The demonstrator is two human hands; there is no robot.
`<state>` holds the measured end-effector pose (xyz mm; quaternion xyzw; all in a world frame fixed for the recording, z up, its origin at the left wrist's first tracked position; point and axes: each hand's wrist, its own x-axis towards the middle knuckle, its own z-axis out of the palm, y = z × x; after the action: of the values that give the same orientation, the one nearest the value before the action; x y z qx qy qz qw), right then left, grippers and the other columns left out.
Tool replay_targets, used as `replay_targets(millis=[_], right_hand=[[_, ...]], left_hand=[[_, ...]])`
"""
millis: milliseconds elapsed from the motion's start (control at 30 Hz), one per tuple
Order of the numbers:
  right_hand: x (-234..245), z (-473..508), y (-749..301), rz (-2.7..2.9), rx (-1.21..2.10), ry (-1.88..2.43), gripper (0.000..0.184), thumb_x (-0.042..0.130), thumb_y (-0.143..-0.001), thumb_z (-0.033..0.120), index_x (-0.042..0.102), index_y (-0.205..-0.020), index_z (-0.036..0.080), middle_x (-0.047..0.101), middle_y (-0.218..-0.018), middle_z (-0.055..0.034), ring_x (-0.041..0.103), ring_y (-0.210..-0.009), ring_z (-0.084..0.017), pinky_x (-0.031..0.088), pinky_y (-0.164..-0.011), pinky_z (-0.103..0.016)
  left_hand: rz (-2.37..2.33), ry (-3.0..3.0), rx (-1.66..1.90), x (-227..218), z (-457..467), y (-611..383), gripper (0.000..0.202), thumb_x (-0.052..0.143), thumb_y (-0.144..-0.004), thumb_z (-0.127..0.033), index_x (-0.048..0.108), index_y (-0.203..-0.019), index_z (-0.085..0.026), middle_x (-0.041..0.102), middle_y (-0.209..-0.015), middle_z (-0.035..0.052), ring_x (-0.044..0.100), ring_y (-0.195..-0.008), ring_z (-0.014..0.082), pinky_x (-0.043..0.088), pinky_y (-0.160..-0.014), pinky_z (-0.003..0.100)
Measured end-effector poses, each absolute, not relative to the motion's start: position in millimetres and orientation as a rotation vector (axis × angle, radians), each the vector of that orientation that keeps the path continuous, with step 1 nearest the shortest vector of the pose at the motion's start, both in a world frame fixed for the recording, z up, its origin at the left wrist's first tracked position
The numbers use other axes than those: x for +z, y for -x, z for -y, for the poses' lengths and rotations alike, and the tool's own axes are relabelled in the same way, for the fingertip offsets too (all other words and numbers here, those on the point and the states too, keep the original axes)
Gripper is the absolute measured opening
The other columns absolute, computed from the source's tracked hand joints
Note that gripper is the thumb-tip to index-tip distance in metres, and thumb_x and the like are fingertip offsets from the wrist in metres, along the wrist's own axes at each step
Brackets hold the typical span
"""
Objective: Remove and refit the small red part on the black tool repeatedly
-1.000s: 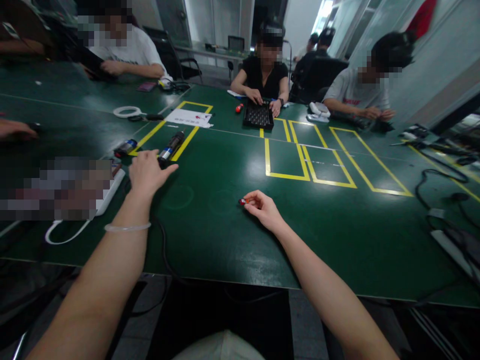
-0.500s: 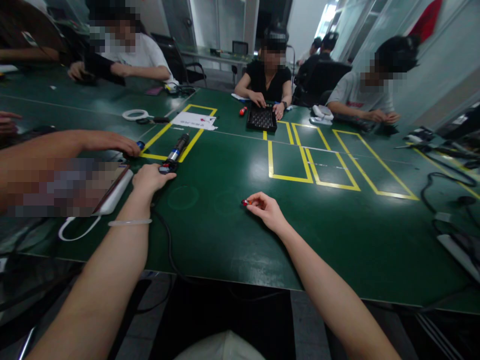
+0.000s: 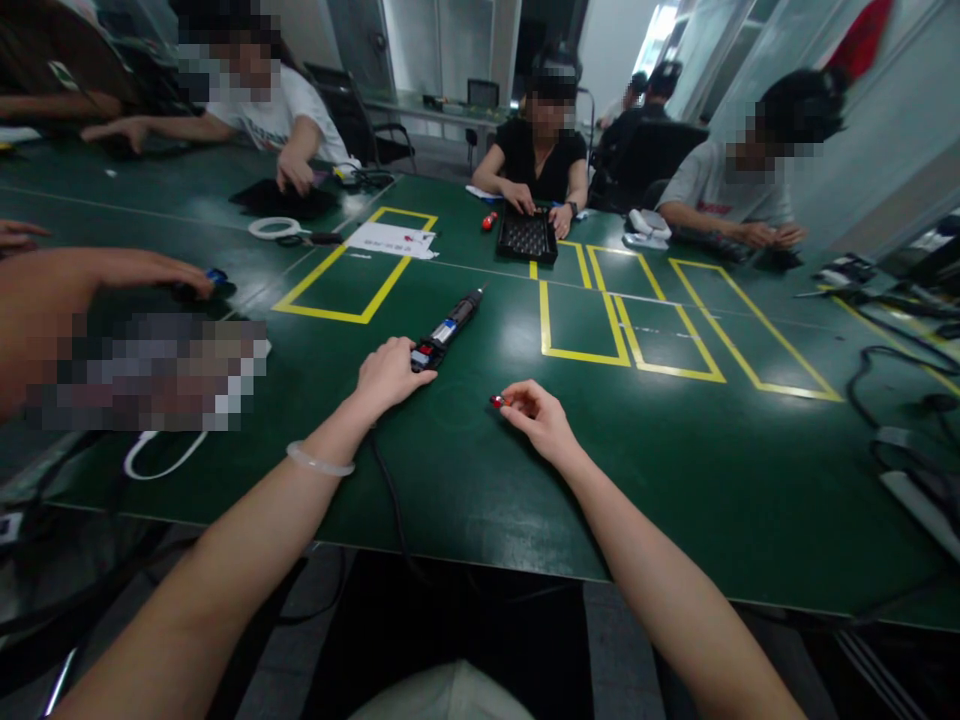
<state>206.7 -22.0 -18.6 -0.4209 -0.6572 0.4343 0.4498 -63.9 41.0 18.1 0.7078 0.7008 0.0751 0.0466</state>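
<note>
My left hand point(image 3: 388, 373) is closed round the near end of a black electric screwdriver point(image 3: 450, 327) that lies on the green table point(image 3: 465, 480), tip pointing away and to the right. Its cable runs back under my left wrist, which wears a clear bangle point(image 3: 321, 460). My right hand point(image 3: 538, 417) rests on the table a little to the right, pinching a small red part point(image 3: 496, 401) between thumb and fingers.
Yellow tape rectangles point(image 3: 630, 330) mark the table ahead. A black tray point(image 3: 528, 236) sits before a person across the table. A co-worker's arm point(image 3: 97, 275) reaches in at left. Cables and a power strip point(image 3: 911, 490) lie at right. A white sheet point(image 3: 391, 239) lies far left.
My left hand has dragged the screwdriver from the yellow rectangle at left toward the middle, close to my right hand. The right hand has stayed put with the red part. The co-worker's arm pulled back.
</note>
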Motion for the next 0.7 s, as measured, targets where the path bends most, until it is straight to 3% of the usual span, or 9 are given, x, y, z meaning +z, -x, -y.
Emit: replay_targets(millis=[200,433,700], right_hand=[[-13.7,25.8,-207.4,1.846,0.774,1.070,0.008,0.064,-0.088,0.027,0.062,-0.092,0.021,0.058,-0.085,-0.0009,0.052,-0.070,-0.013,0.044,-0.066,-0.026],[-11.8,28.2,-208.1,2.028,0.528,1.167,0.004,0.060,-0.092,0.025,0.060,-0.093,0.021,0.058,-0.091,-0.0024,0.055,-0.072,-0.015,0.045,-0.069,-0.027],[-13.1,30.8,-204.6,2.166,0.326,1.192,0.005,0.062,-0.093,0.023,0.064,-0.097,0.023,0.063,-0.107,-0.0062,0.062,-0.097,-0.021,0.049,-0.081,-0.029]], left_hand=[[-1.852,-2.373,0.242,18.4,-15.1,20.0,0.054,0.067,-0.084,-0.052,0.057,-0.123,-0.015,0.063,-0.118,0.0125,0.062,-0.108,0.0302,0.048,-0.084,0.036],[-1.661,-2.478,0.240,21.1,5.9,-4.5,0.052,0.071,-0.084,-0.046,0.057,-0.124,-0.016,0.063,-0.118,0.0110,0.062,-0.107,0.0296,0.047,-0.086,0.037],[-1.559,-2.534,0.256,19.0,9.8,-4.8,0.049,0.069,-0.085,-0.045,0.057,-0.124,-0.018,0.062,-0.119,0.0092,0.062,-0.106,0.0287,0.047,-0.084,0.037]])
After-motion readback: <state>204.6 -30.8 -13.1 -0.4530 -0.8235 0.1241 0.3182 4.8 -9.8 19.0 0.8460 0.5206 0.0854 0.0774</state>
